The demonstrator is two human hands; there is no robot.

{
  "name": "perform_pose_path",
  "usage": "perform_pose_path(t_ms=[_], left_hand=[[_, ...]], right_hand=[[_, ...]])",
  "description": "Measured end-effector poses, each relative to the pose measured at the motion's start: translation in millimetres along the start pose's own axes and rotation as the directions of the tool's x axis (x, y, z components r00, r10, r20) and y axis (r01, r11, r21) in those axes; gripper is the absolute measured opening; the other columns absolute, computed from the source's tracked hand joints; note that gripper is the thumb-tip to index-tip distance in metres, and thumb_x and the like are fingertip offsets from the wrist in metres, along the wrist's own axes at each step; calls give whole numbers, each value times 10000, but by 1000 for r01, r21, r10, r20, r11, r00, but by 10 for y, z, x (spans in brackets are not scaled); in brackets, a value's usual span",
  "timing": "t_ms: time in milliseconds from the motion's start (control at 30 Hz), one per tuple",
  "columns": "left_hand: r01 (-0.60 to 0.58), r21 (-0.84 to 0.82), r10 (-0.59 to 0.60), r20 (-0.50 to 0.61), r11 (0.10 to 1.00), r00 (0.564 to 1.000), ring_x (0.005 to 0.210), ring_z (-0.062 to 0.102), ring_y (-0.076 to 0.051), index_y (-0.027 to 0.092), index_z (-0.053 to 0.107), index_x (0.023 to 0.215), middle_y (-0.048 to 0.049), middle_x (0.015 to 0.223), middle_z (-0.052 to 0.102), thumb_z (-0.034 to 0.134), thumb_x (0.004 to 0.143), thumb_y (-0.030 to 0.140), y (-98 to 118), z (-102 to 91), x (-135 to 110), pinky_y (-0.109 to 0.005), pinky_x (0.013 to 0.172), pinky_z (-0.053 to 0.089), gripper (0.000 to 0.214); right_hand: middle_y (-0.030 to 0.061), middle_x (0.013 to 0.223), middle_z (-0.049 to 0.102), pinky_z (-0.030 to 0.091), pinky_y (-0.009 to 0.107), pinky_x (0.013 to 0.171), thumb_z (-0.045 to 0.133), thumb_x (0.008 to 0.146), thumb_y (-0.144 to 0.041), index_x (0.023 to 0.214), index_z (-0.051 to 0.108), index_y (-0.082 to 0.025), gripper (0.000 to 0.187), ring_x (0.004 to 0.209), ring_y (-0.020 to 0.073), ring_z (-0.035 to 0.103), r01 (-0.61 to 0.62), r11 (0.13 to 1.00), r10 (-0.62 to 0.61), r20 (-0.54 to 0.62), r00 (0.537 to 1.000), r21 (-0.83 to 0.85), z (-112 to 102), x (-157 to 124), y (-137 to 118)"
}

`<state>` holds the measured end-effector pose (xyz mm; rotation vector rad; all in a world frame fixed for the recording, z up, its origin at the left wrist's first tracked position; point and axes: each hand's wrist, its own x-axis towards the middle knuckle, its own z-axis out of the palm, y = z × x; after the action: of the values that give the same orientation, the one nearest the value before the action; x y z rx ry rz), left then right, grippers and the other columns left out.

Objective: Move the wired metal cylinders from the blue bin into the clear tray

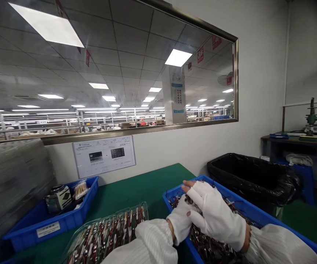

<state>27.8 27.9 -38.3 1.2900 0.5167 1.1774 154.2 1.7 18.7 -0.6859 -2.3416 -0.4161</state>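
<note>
My left hand [181, 219] and my right hand [215, 211] meet over the near-left side of a long blue bin [166, 201]. Both wear white gloves with bare fingertips. Small dark and silvery bits [189, 200] show between them, partly covered; their kind is unclear. The left fingers are curled and mostly hidden behind the right hand. My right hand arches over the left, fingers bent and thumb pressed in. Below them, the bin holds a heap of small dark parts with thin wires [212, 244]. A clear plastic tray [146, 209] with rows of similar red-and-black-wired parts lies left of my left forearm.
Farther left, a labelled blue bin [28, 234] holds a dark container [58, 198] and a bag of cotton swabs [80, 190]. A black-lined waste bin [253, 176] stands beyond the parts bin. A green hand press [311, 119] sits on the right-hand table.
</note>
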Motion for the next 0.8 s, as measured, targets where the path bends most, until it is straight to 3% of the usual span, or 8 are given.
perform_pose_path(t_ms=[200,300,367,433,500,600,667,800], left_hand=[[-37,-25,36,-71,999,997,1078,393,-236,200,449,1109,-87,1132,484,608,598,355,-56,80,-73,-366,953,230,558],[-33,29,35,-85,999,996,1067,403,-230,194,499,1057,-80,1064,533,568,639,338,-15,80,-85,-374,943,236,447],[-41,195,62,-102,980,993,1057,405,-242,188,563,973,-71,1001,567,555,642,278,50,34,-91,-379,944,226,343],[-63,361,110,-110,930,988,1051,396,-262,183,615,878,-65,959,586,576,593,185,136,-28,-102,-372,956,196,288],[-107,458,156,-69,883,985,1046,392,-269,176,636,822,-63,962,587,571,561,109,222,-74,-112,-357,962,180,278],[-165,485,169,34,859,985,1031,420,-257,171,629,832,-58,979,586,528,582,84,292,-78,-104,-345,952,210,283],[-166,456,158,56,875,986,1026,433,-251,180,616,859,-54,959,596,533,579,87,264,-44,-83,-346,949,223,306],[-104,322,114,-15,941,993,1045,425,-236,175,540,993,-73,998,574,503,664,210,64,26,-49,-385,945,232,333]], right_hand=[[74,938,532,366,356,733,369,776,-369,1132,420,-188,402,851,210,469,-132,991,136,117,984,-34,61,-15,30],[96,1056,492,357,377,794,418,750,-383,1212,320,-174,516,956,234,435,-125,992,124,18,992,19,55,-28,54],[93,1136,444,339,374,855,476,714,-396,1240,258,-180,609,1032,234,399,-213,965,225,-64,972,151,72,-34,92],[78,1164,420,363,350,856,539,664,-405,1257,195,-201,715,1044,223,405,-379,852,425,-54,904,360,144,-38,154],[73,1150,426,420,323,794,585,620,-398,1267,133,-214,810,980,211,466,-517,643,583,77,809,565,267,-46,229],[102,1130,440,431,307,780,628,580,-350,1269,97,-170,888,903,200,520,-593,344,606,310,733,728,460,-67,325],[109,1110,456,406,306,819,657,551,-316,1267,92,-145,928,906,199,521,-586,238,564,382,732,774,530,-88,349],[94,1124,418,423,296,787,715,474,-260,1257,139,-172,976,879,193,523,-406,198,434,291,853,892,508,-134,299]])
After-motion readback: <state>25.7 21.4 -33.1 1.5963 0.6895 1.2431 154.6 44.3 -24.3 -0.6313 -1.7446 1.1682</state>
